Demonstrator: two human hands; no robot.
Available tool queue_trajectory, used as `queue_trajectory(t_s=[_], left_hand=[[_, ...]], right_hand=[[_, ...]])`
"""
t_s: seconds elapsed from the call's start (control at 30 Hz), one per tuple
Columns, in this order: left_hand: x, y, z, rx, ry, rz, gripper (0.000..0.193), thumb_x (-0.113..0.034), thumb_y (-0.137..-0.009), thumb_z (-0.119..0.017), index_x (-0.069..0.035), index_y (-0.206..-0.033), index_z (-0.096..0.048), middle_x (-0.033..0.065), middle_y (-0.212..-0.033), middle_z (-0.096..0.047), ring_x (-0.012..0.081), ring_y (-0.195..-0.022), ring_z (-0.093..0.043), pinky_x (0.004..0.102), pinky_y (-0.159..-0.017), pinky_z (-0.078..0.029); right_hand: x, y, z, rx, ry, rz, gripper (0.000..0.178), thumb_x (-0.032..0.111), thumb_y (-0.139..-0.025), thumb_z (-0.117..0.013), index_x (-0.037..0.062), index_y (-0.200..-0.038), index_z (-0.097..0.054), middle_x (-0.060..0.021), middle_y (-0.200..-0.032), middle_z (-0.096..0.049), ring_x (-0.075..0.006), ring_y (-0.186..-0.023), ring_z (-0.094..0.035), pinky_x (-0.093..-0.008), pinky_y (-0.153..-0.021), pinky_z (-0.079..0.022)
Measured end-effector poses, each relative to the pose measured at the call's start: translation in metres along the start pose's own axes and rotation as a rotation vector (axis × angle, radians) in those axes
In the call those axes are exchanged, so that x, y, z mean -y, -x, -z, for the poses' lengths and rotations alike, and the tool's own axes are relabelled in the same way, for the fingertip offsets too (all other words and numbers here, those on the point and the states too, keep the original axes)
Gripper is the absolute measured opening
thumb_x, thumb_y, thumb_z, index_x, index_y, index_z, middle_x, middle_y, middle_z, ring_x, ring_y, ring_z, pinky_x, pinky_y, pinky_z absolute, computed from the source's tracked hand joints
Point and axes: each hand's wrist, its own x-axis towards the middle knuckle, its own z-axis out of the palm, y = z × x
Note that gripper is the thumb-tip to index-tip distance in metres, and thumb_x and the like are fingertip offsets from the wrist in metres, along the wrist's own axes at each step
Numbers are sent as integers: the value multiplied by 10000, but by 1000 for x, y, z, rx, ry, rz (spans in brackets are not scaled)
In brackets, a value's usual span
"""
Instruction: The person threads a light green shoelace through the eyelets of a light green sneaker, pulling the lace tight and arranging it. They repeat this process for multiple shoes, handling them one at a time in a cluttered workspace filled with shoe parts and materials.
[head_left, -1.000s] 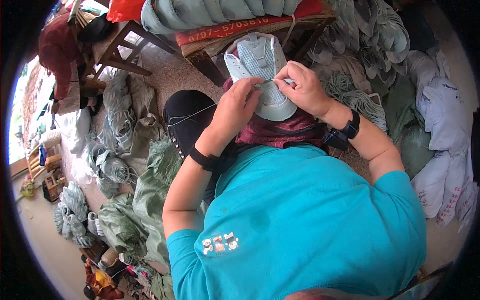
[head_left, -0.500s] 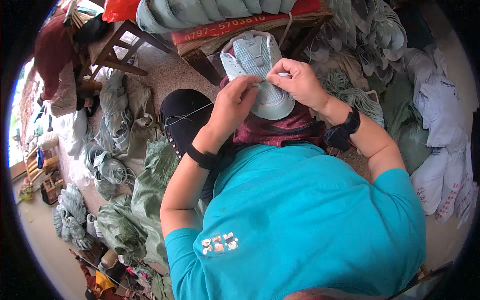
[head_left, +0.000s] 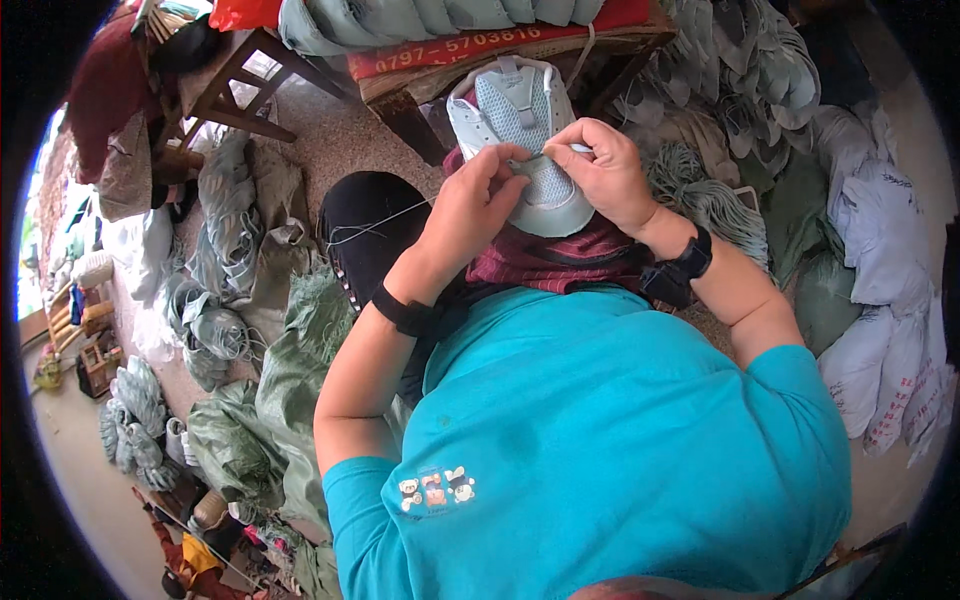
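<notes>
- We wear a turquoise shirt point(head_left: 600, 430), which fills most of the near side.
- Far off, we see a wooden surface point(head_left: 405, 110) carrying a red sheet point(head_left: 450, 54) and a row of pale grey-green pieces point(head_left: 440, 22).
- To our left lie crumpled green sacks point(head_left: 235, 440) on the floor point(head_left: 330, 140); to our right, white bags point(head_left: 885, 225) are heaped.
- Our black-clad knee point(head_left: 368, 210) is just left of a dark red striped cloth point(head_left: 555, 262) on our lap.
- The pale shoe upper point(head_left: 520, 118) lies over that cloth, between our hands, with its rounded toe near and its opening far, close to the surface.
- Our right hand point(head_left: 605, 170) is at the middle of the upper, its grip pinched closed on a small pale object point(head_left: 580, 148), mostly hidden by the fingers.
- Our left hand point(head_left: 480, 195) is bent over the upper's left side, fingertips close to the right hand's; we cannot tell whether its grip is gripping anything.
- We have a black device point(head_left: 672, 270) at the right wrist and a black band point(head_left: 402, 312) at the left.
- A thin light thread point(head_left: 385, 228) crosses our knee toward the left hand.
</notes>
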Motion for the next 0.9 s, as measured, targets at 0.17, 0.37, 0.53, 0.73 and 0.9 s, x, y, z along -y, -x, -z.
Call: queue_trajectory(t_s=[0.17, 0.37, 0.53, 0.73, 0.9], left_hand=[[5, 1, 2, 12, 28, -43, 299, -32, -917, -642, -56, -1214, -621, -18, -800, -533, 74, -720, -502, 238, -637, -444], [0, 4, -1, -57, -128, -233, 295, -43, -928, -613, -69, -1221, -634, 66, -862, -602, 137, -766, -577, 269, -682, -486], [3, -3, 4, 3, -168, -225, 275, -36, -927, -603, -50, -1199, -643, 132, -1000, -667, 236, -887, -657, 320, -774, -529], [7, -3, 5, 9, -163, -282, 255, -29, -925, -605, -41, -1177, -647, 135, -1014, -673, 258, -906, -668, 333, -788, -536], [2, 0, 3, -2, -90, -170, 266, -16, -919, -613, -53, -1180, -652, 95, -965, -655, 163, -810, -627, 279, -722, -514]], right_hand=[[3, 4, -4, -57, -16, -82, 96, 100, -880, -710, 20, -914, -668, -69, -897, -677, -131, -817, -647, -279, -706, -522], [-1, 8, -2, -48, -96, -119, 88, 90, -887, -700, 22, -930, -666, -55, -896, -678, -117, -827, -641, -268, -717, -527], [1, 10, -1, -16, -1, -52, 70, 70, -918, -680, 15, -943, -645, -5, -869, -624, -43, -753, -554, -223, -650, -466], [7, 8, 0, 9, 77, 11, 53, 39, -913, -665, 7, -942, -633, -35, -883, -601, -70, -758, -566, -240, -645, -471], [3, 8, 0, 16, 44, 4, 55, 30, -913, -659, 0, -952, -634, -45, -916, -597, -67, -781, -577, -217, -663, -485]])
